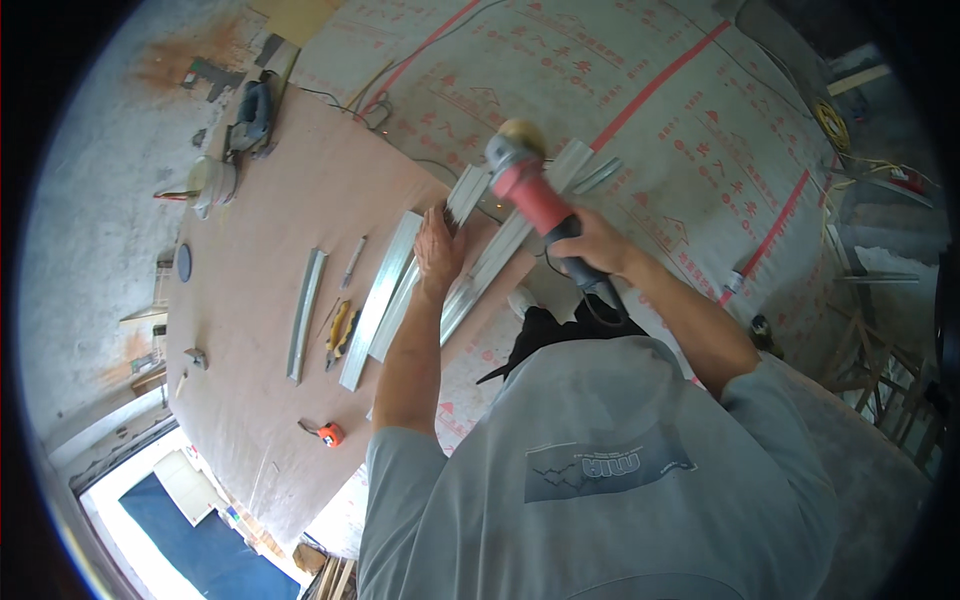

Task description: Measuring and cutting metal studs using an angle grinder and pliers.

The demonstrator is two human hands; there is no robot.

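Note:
My right hand (592, 246) grips the dark handle of a red angle grinder (525, 178), whose disc end points away from me over the far end of some metal channels. My left hand (437, 248) presses flat on a bundle of galvanised metal channels (480, 262) that lie across the edge of a brown plywood board (260, 300). The channels stick out past the board's right edge, below the grinder.
On the board lie more metal channels (378, 300), a single short channel (306, 313), yellow-handled snips (338, 333), an orange tape measure (328, 433), a pencil-like tool (352, 262), a white bucket (212, 183) and a blue circular saw (252, 115). Printed floor sheeting (680, 120) with red stripes lies beyond; cables (835, 125) run at right.

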